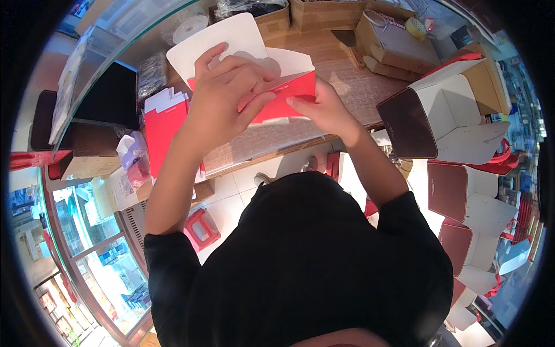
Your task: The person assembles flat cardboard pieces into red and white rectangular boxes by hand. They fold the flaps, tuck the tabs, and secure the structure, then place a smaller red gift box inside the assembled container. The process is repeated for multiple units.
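Observation:
Over the near part of the brown table I hold a red cardboard box (292, 99) with a white inside. Its top is open, and a white flap (243, 36) with rounded corners stands up behind it. My left hand (228, 92) bends over the box's left side, its thumb against the red front and its fingers across the opening. At the right end, my right hand (330, 111) grips the box with the thumb on the front; its other fingers are mostly hidden behind. A stack of red and white flat cartons (165, 130) lies left of my left forearm.
Open dark-brown and white boxes (407, 124) line the right side. Brown cardboard boxes (396, 43) and a roll of tape (415, 27) are at the back right. A tissue pack (132, 147) lies at the left, above a red stool (201, 230) on the floor.

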{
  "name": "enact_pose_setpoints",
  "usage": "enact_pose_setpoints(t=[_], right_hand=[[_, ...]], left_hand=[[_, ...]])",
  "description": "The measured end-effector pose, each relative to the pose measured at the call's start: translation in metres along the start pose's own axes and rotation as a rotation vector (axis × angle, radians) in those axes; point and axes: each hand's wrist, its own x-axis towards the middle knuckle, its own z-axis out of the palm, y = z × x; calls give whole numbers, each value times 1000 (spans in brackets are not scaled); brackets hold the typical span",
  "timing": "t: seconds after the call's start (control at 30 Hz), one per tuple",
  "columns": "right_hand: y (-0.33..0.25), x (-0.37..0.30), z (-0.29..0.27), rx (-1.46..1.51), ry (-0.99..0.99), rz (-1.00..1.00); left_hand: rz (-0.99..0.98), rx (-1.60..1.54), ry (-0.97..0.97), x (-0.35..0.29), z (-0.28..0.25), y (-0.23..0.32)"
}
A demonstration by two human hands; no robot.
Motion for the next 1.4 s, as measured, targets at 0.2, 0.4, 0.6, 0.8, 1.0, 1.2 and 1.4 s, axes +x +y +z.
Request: enact_pose_setpoints(t=[0.2,0.4,0.6,0.8,1.0,1.2,1.4], right_hand=[[-5,5,27,-73,147,-200],[5,11,56,-125,150,-318],[9,16,59,166,135,-267],[13,25,54,279,387,-275],[14,21,64,482,320,-198],[11,27,68,371,246,-202],[0,26,63,335,116,-209]], left_hand=[[-71,168,27,-11,-14,18],[-69,183,10,-26,-23,17],[-6,267,292,-34,-38,14],[-727,-262,757,-102,9,-17],[-903,-577,431,-111,41,5],[-811,-578,330,-104,37,3],[-834,-843,388,-105,38,3]])
